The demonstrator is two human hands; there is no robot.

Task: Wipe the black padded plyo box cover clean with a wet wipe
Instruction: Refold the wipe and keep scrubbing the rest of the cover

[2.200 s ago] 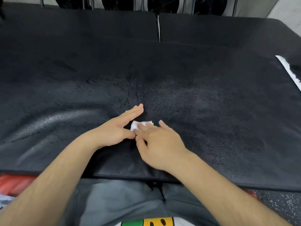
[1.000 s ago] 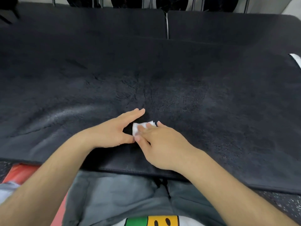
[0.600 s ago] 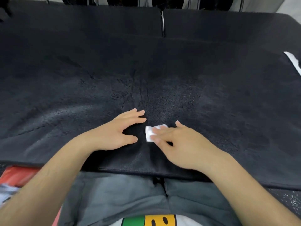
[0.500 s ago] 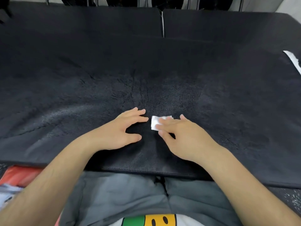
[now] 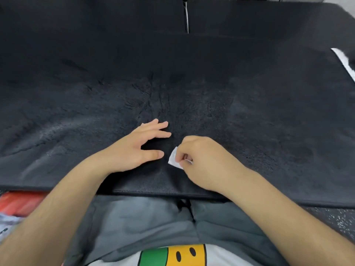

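The cover fills most of the view, a wide black pad with a rough, matted nap. Its near edge runs just in front of the person's lap.

The left hand lies flat on the cover near that edge. Its fingers are straight and a little spread, pointing right, and it holds nothing.

Just beside it, the right hand is curled into a loose fist over the cover. It pinches the wipe between the thumb and the bent fingers. The wipe is a small folded white piece, and only its left part sticks out of the fist, toward the left thumb. Whether its lower corner touches the cover cannot be told. The two hands are close but do not touch.

Beyond the cover lie two more black pads, with a seam between them. A white strip shows at the right edge of the cover. Below are grey shorts, a shirt with a green and yellow print, something red at lower left and speckled floor at lower right.
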